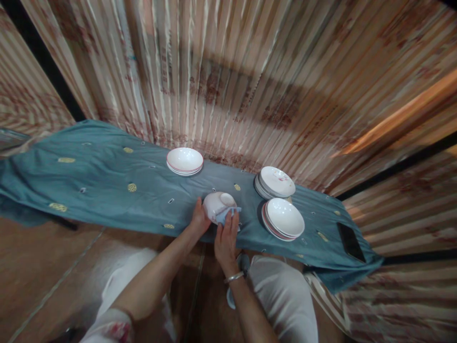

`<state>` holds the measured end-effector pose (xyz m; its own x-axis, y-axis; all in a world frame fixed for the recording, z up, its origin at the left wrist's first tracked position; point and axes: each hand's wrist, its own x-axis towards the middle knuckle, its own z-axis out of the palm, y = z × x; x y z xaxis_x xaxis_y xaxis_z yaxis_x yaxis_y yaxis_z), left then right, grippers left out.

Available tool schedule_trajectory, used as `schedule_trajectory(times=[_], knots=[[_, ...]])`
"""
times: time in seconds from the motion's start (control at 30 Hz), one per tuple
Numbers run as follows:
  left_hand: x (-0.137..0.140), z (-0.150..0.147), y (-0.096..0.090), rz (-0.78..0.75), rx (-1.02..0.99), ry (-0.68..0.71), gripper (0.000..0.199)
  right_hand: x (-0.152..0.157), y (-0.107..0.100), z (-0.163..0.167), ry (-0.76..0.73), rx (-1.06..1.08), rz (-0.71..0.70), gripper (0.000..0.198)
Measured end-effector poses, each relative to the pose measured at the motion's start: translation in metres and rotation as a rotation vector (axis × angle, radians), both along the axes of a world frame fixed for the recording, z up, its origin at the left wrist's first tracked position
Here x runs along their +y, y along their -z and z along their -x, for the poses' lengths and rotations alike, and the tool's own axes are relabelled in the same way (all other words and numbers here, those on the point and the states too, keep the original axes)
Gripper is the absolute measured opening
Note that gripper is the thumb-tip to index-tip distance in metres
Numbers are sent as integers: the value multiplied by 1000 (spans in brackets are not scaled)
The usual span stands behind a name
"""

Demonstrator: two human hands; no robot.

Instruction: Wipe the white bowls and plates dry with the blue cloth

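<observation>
A white bowl (pixel 213 204) is turned with its foot ring up and away from me, above the front middle of the cloth-covered table. My left hand (pixel 200 217) grips its left side, thumb up along the wall. Pressed against the bowl's outer right side is a light blue cloth (pixel 223 216), held under the fingers of my right hand (pixel 226 236). That wrist wears a silver bangle. The bowl's inside is hidden from view.
Stacked white bowls (pixel 184 159) with a red rim stand at the back. To the right are a stack of plates (pixel 277 181) and another stack of bowls (pixel 285 218). A black phone (pixel 351 242) lies near the right end of the teal tablecloth (pixel 107 190). Behind hangs a curtain (pixel 228 71).
</observation>
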<state>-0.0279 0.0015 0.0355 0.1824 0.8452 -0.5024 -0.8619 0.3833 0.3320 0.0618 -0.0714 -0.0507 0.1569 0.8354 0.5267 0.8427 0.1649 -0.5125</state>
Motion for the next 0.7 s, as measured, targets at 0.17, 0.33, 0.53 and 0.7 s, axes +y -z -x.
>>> schedule_trajectory(times=[0.17,0.33,0.53,0.7], knots=[[-3,0,-2,42,40,35,61,-4,-18,5,-63,-215,50,53],[-4,1,-5,60,46,34,60,11,-41,1,-119,-345,54,48],[-2,2,-3,68,45,26,59,38,-61,-1,-172,-424,36,39],[0,3,-1,39,7,45,61,57,-80,0,-206,-470,159,34]])
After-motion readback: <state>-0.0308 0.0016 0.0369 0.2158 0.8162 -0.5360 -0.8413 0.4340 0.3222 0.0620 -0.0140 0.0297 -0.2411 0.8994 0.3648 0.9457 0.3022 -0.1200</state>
